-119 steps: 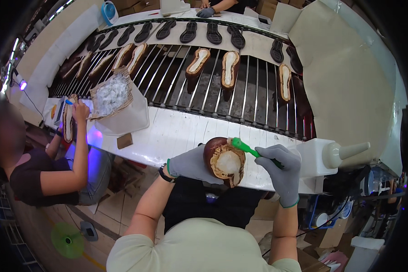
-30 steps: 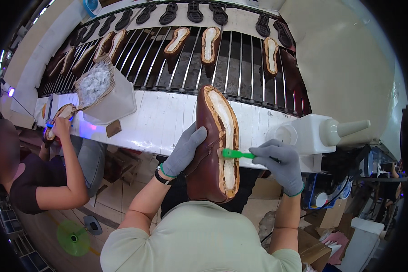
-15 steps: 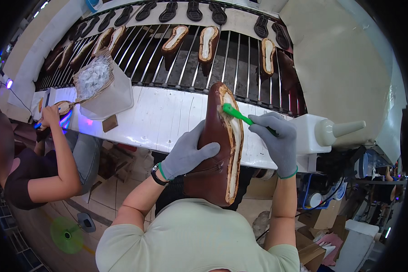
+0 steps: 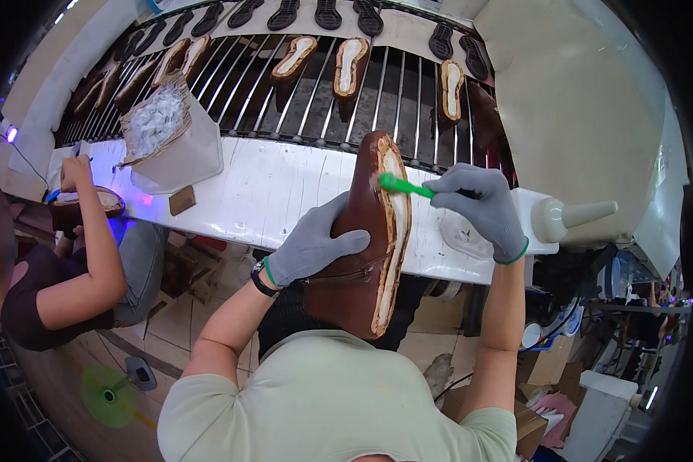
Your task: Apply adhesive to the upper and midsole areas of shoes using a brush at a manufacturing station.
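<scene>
My left hand (image 4: 309, 245), in a grey knit glove, is wrapped round a brown leather boot (image 4: 346, 289). The boot lies on its side with its toe pointing away and its sole side facing right. That sole side has a white middle and a rough tan rim; no outsole is on it. A green-handled brush (image 4: 410, 188) is pinched in my gloved right hand (image 4: 481, 202). Its bristles touch the rim near the toe. Just right of that hand stands a white bottle (image 4: 537, 215) with a long cone nozzle.
Beyond the white bench (image 4: 258, 173) runs a roller conveyor (image 4: 316, 115) with several upturned boots; black outsoles (image 4: 327, 15) line its far ledge. A white bin (image 4: 181, 165) of translucent scraps stands on the bench. At left a co-worker's arm (image 4: 100, 254) works on another boot.
The brush has shifted slightly along the rim, and my right hand has moved right and up, turning the handle flatter. The co-worker's hand has moved left. My left hand keeps its grip.
</scene>
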Demonstrator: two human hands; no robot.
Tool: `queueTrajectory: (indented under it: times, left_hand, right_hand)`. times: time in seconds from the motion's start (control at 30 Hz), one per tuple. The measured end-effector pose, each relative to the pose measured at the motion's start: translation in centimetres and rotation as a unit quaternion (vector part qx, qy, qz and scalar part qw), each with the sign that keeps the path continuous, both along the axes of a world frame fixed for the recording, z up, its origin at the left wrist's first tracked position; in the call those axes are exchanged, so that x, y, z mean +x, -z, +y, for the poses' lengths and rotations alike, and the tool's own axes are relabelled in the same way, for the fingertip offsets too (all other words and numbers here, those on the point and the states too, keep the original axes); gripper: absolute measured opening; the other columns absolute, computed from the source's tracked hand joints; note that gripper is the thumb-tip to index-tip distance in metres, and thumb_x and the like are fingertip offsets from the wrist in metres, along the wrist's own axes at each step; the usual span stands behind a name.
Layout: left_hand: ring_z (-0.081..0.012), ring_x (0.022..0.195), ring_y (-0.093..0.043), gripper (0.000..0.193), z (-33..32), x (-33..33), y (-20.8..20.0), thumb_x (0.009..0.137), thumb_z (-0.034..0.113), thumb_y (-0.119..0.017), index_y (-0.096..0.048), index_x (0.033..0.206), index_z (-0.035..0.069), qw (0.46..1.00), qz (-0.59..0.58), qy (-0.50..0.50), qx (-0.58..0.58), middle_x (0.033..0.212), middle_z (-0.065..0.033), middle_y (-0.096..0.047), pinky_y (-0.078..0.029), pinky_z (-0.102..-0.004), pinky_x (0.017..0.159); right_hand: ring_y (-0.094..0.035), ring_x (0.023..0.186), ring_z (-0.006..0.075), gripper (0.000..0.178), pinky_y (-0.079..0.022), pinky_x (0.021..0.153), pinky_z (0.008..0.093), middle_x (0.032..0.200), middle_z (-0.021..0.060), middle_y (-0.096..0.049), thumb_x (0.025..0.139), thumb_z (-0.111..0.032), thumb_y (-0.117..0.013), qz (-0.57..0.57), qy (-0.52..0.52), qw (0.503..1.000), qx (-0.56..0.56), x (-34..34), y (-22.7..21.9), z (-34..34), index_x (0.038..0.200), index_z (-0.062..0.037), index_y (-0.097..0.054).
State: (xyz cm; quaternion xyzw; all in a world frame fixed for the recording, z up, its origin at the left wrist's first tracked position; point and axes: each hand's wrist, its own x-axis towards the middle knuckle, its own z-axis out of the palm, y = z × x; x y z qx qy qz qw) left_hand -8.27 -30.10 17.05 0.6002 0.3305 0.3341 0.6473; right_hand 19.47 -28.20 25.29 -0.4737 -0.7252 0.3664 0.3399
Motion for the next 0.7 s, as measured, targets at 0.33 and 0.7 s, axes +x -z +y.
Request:
queueTrajectory:
  times: [0.33,0.7]
  left_hand:
    - [-0.0168,0.112,-0.058,0.071,1.1,-0.7,-0.4,0.091,0.039,-0.067,-0.042,0.141,-0.005,0.997,-0.069,-0.003,-0.037,0.124,-0.0118,-0.061,-0.046,-0.0327,0.098]
    - [-0.0152,0.114,-0.055,0.060,3.9,-1.8,5.1,0.095,0.037,-0.063,-0.047,0.137,-0.003,0.994,-0.045,-0.099,-0.021,0.126,-0.0092,-0.061,-0.044,-0.0318,0.100]
  right_hand:
    - [-0.063,0.066,0.0150,0.023,-0.048,0.063,0.0282,0.077,0.0092,-0.069,0.075,-0.003,-0.079,-0.049,-0.108,0.993,-0.030,-0.1,-1.1,-0.2,0.098,-0.0030,-0.077]
    - [-0.061,0.067,0.0100,0.010,-0.046,0.058,0.0215,0.079,0.0062,-0.069,0.083,-0.004,-0.072,0.150,-0.082,0.941,-0.293,-3.1,6.8,-6.1,0.089,0.0038,-0.073]
